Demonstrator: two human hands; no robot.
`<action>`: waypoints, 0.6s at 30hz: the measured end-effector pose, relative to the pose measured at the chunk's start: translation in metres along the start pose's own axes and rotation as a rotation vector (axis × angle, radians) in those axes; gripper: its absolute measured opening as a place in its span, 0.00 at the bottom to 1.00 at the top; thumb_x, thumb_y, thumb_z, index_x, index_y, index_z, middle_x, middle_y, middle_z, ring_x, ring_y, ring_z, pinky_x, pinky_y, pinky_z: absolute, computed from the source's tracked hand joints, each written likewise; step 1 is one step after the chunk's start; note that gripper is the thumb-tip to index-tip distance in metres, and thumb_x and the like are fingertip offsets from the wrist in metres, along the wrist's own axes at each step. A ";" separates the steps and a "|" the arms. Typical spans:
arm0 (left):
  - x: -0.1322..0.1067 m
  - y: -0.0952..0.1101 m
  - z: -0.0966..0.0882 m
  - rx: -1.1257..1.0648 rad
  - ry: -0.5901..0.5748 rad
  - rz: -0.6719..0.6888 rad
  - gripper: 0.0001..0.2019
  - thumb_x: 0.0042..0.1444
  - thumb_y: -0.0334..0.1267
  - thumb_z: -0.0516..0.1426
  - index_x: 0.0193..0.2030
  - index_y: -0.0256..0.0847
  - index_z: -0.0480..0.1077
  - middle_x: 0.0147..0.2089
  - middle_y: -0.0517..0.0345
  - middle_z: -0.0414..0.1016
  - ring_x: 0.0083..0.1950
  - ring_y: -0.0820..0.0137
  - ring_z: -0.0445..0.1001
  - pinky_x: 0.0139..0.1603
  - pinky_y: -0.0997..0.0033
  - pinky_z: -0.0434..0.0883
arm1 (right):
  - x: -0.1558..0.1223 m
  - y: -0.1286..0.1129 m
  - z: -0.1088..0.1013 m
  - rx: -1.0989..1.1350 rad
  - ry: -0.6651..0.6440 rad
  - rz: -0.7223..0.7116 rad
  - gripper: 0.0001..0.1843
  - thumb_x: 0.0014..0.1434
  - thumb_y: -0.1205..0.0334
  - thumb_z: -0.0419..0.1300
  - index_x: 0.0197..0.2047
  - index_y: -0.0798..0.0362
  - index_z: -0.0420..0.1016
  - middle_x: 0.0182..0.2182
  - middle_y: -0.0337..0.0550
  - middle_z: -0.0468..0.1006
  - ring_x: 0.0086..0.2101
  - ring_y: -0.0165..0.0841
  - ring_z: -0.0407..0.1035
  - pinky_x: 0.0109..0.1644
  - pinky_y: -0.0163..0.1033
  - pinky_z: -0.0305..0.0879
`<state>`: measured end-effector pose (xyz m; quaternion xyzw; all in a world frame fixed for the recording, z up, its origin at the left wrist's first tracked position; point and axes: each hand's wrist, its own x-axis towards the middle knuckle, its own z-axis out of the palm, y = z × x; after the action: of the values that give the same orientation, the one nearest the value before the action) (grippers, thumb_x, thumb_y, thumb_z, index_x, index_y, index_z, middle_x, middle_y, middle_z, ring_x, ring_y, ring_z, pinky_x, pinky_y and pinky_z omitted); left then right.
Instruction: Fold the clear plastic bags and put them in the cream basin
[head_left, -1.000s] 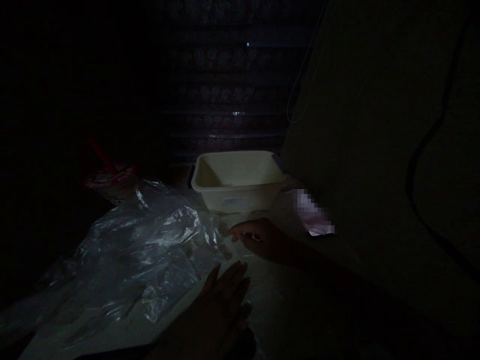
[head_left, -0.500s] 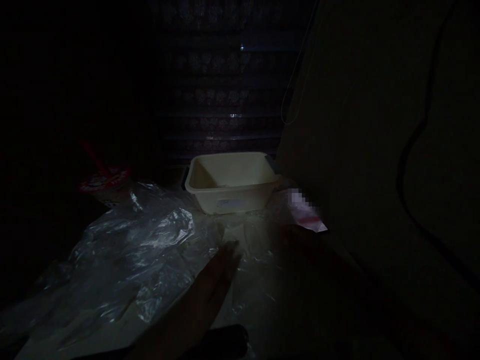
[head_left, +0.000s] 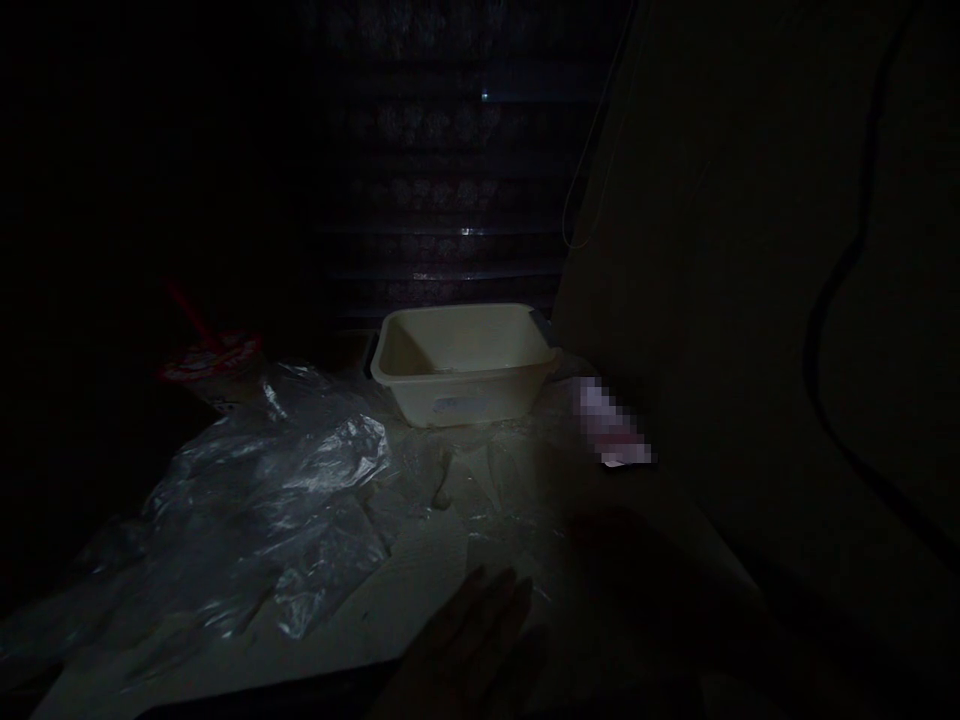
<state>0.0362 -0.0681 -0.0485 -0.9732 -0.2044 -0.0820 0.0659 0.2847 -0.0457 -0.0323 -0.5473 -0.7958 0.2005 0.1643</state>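
Note:
The scene is very dark. My left hand (head_left: 480, 630) lies low at the front, palm down, its fingers stretched out at the near edge of a thin clear plastic sheet (head_left: 502, 545). Nothing shows in its grasp. My right hand (head_left: 619, 535) is a dim shape to the right over the table; shadow hides its fingers. Beyond both hands stands a cream plastic basin (head_left: 465, 395) with dark handles and a small label. Crumpled clear plastic (head_left: 300, 500) spreads to the left of my left hand.
A cup with a red lid (head_left: 214, 358) and red straw stands at the left behind the plastic. Right of the basin lies a pinkish-white packet (head_left: 611, 425), partly blurred. Slatted blinds (head_left: 442, 190) hang at the back. A dark cable (head_left: 817, 340) runs down the right side.
My left hand has drawn back toward the front and slightly right, uncovering more of the plastic and table. My right hand has also come a little nearer. The basin stays put.

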 end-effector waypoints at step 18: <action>-0.002 -0.018 -0.027 -0.361 0.105 -0.136 0.17 0.56 0.33 0.44 0.53 0.45 0.56 0.54 0.57 0.60 0.56 0.69 0.55 0.53 0.64 0.58 | -0.027 0.007 0.019 0.033 -0.041 -0.258 0.13 0.55 0.59 0.48 0.45 0.48 0.62 0.46 0.44 0.63 0.42 0.32 0.60 0.43 0.43 0.60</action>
<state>0.0231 -0.0569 -0.0210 -0.9476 -0.2480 -0.1720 -0.1047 0.2907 -0.0712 -0.0534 -0.4336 -0.8592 0.2020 0.1817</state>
